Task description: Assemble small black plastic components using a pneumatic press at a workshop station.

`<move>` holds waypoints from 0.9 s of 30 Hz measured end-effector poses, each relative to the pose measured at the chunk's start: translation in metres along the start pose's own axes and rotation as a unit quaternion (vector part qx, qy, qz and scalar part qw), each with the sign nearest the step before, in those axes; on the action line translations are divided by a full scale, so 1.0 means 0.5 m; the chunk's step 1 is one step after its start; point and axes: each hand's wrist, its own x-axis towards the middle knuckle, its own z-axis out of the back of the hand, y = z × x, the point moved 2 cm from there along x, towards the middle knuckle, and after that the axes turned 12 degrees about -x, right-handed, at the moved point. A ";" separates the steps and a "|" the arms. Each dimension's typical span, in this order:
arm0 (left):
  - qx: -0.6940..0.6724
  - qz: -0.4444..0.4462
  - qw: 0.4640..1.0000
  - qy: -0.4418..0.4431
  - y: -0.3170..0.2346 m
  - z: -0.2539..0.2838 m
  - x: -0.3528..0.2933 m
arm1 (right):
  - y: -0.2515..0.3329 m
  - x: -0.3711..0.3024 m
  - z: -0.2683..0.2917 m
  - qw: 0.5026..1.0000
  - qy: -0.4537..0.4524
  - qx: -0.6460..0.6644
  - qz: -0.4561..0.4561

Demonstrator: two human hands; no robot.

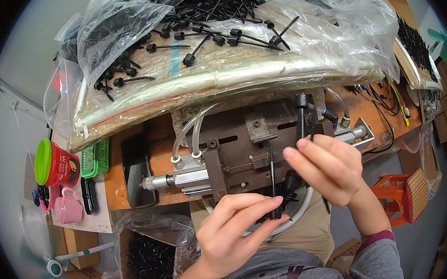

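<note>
My left hand (236, 230) is closed in a pinch in front of a dark metal clamping fixture (243, 118). Between its thumb and fingers is a slim black plastic stem (275, 201), standing nearly upright. To its right my right hand (333, 167) is raised, fingers closed on a thin black stem (312, 123). Just behind those fingertips stands a black stem with a round knob head (301, 102); whether the hand touches it I cannot tell. More dark parts below the hands (292, 182) are partly hidden. Clear air hoses (194, 131) run to the fixture's silver cylinder (192, 176).
Behind the fixture, a plastic-covered tray (229, 77) holds many loose black knob-headed stems (191, 58). Left are a phone (136, 172), green basket (96, 157), red tub (63, 168) and pink mug (68, 206). A lined carton of black parts (151, 260) stands below; an orange stool (396, 199) is right.
</note>
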 end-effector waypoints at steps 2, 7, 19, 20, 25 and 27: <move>0.100 -0.019 0.995 -0.010 0.018 -0.020 -0.015 | -0.003 -0.022 0.001 0.999 0.008 0.011 -0.043; 0.246 -0.064 0.966 0.051 0.078 -0.068 -0.029 | 0.008 -0.060 0.017 0.991 0.018 0.024 -0.130; 0.212 -0.024 0.975 0.066 0.060 -0.058 0.004 | 0.046 -0.061 0.035 0.994 0.040 0.000 -0.102; 0.160 -0.026 0.985 0.053 0.055 -0.055 0.009 | 0.050 -0.062 0.035 0.995 0.034 -0.006 -0.092; 0.019 -0.059 0.998 0.012 0.029 -0.052 -0.007 | 0.076 -0.064 0.029 0.996 0.039 0.016 -0.076; 0.058 -0.040 0.997 0.006 0.014 -0.047 -0.010 | 0.062 -0.054 0.033 0.995 0.045 0.028 -0.079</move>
